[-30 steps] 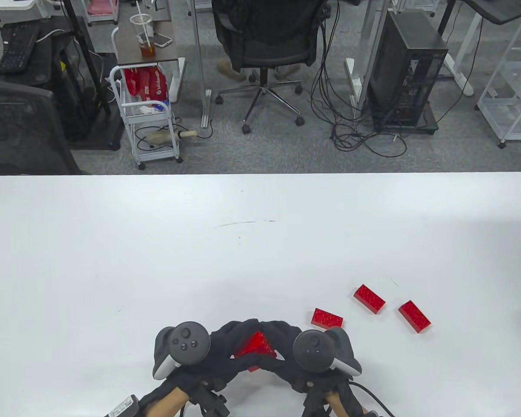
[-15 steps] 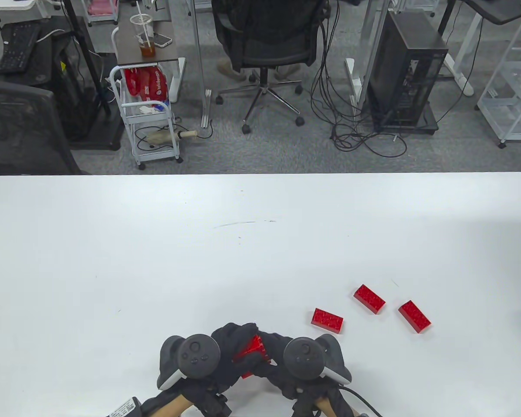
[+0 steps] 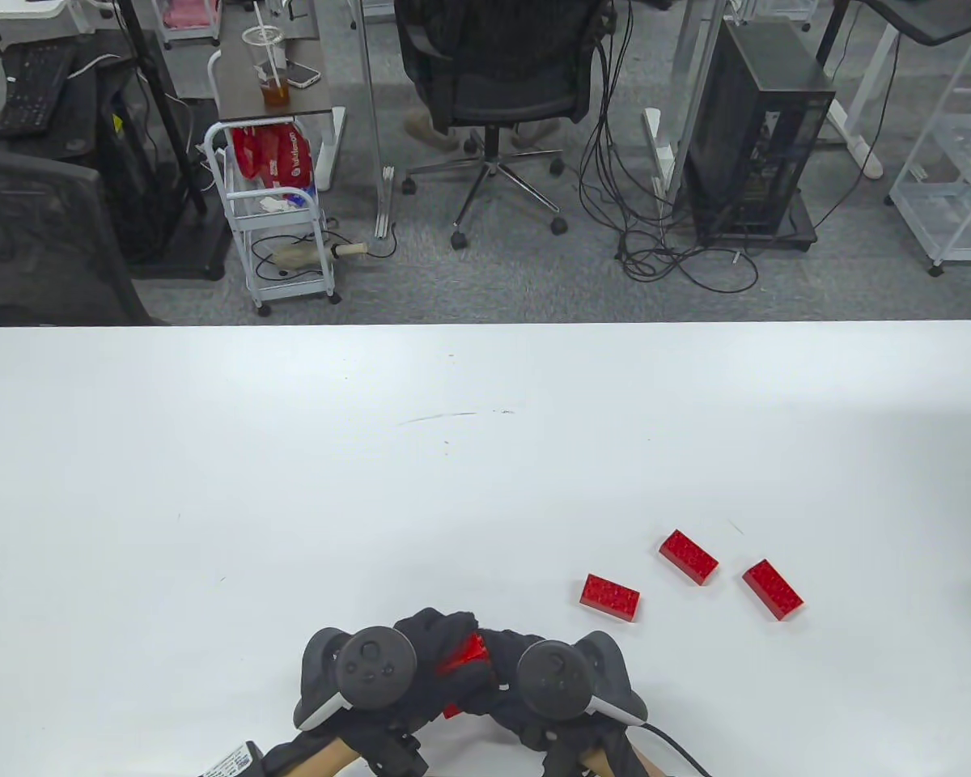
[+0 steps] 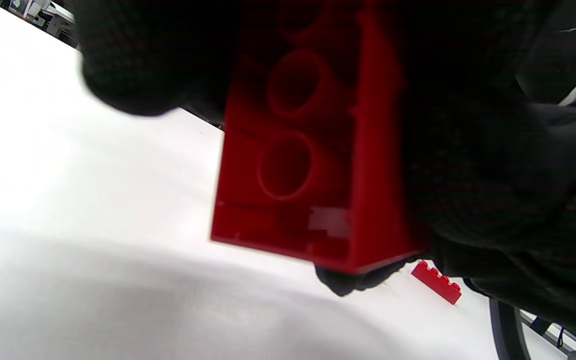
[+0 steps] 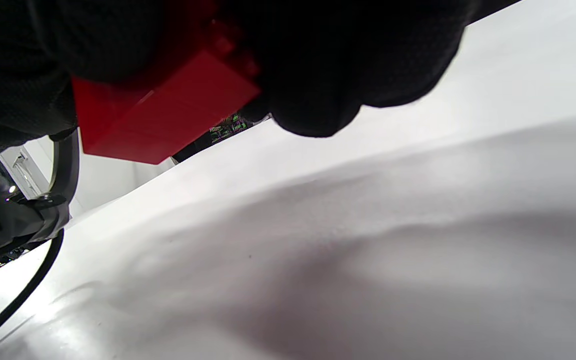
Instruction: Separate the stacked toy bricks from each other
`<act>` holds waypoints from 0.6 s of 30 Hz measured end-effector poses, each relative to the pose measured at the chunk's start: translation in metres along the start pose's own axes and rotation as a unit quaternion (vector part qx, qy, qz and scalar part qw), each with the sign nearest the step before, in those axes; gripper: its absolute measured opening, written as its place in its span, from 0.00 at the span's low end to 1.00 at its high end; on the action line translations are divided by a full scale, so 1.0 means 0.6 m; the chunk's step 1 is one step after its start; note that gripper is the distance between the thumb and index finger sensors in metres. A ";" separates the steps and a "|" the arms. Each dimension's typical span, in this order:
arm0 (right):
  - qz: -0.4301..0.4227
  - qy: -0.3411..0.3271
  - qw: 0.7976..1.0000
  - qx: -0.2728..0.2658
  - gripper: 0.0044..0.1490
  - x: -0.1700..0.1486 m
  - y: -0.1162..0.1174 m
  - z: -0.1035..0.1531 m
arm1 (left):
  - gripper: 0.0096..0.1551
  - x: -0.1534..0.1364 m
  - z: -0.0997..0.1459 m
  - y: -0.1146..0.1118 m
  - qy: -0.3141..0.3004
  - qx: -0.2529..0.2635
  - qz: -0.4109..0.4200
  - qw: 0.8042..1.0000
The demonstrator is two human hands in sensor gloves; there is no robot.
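Both gloved hands hold a stack of red toy bricks [image 3: 468, 657] together above the table's near edge. My left hand [image 3: 433, 647] grips it from the left and my right hand [image 3: 506, 668] grips it from the right. The left wrist view shows the hollow underside of the stack [image 4: 303, 150] between black fingers [image 4: 473, 165]. The right wrist view shows a side of the stack [image 5: 168, 110] under my fingers [image 5: 318, 65]. How many bricks are joined is hidden by the gloves.
Three single red bricks lie on the white table [image 3: 372, 486] to the right of the hands: one nearest [image 3: 609, 597], one further right [image 3: 688, 557], one at far right [image 3: 772, 589]. One brick shows in the left wrist view [image 4: 436, 282].
Both hands have drawn closer together and slightly toward the near edge, closing more tightly over the stack. The three loose bricks have not moved.
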State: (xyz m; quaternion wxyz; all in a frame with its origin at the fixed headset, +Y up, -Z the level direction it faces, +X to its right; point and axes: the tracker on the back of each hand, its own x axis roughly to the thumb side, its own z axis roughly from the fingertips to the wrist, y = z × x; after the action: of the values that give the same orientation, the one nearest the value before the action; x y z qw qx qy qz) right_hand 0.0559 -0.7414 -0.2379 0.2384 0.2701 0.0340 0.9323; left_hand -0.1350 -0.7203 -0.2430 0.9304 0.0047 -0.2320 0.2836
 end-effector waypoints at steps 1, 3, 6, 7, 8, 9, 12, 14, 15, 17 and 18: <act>0.032 0.002 0.999 -0.042 0.46 0.000 0.000 0.002 | 0.40 -0.001 0.001 0.000 0.011 0.013 -0.024 1.000; 0.057 -0.005 0.998 -0.030 0.47 0.003 -0.002 0.000 | 0.40 -0.002 -0.001 0.000 0.010 0.004 -0.028 1.000; 0.034 -0.005 0.999 -0.015 0.46 0.001 0.000 0.000 | 0.40 -0.012 -0.004 0.000 0.015 -0.017 -0.002 1.000; 0.043 -0.005 0.999 -0.018 0.46 0.002 -0.002 -0.001 | 0.40 -0.014 -0.007 0.000 0.016 -0.022 0.005 1.000; 0.057 -0.007 0.998 -0.013 0.46 0.002 -0.002 -0.001 | 0.40 -0.017 -0.009 0.002 0.025 -0.035 0.004 0.999; 0.062 -0.007 0.998 -0.018 0.46 0.003 -0.002 -0.001 | 0.40 -0.018 -0.008 0.002 0.026 -0.035 0.006 0.999; 0.087 -0.007 0.996 -0.016 0.46 0.005 -0.001 -0.002 | 0.40 -0.020 -0.010 0.002 0.035 -0.050 -0.003 0.998; 0.109 -0.004 0.994 -0.019 0.46 0.005 0.000 -0.003 | 0.40 -0.023 -0.012 0.000 0.041 -0.055 -0.011 0.998; 0.124 -0.003 0.992 -0.020 0.45 0.004 0.000 -0.003 | 0.40 -0.025 -0.013 -0.001 0.045 -0.063 -0.014 0.997; 0.140 0.000 0.990 -0.022 0.45 0.004 0.000 -0.004 | 0.39 -0.029 -0.015 -0.003 0.051 -0.068 -0.015 0.996; 0.148 0.001 0.989 -0.025 0.45 0.004 0.001 -0.004 | 0.39 -0.032 -0.017 -0.003 0.057 -0.075 -0.017 0.995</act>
State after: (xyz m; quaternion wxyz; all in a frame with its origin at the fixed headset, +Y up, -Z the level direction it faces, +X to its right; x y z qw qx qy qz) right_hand 0.0527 -0.7407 -0.2389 0.1040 0.2650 -0.0291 0.9582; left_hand -0.1435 -0.7306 -0.2600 0.9445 -0.0775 -0.1992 0.2493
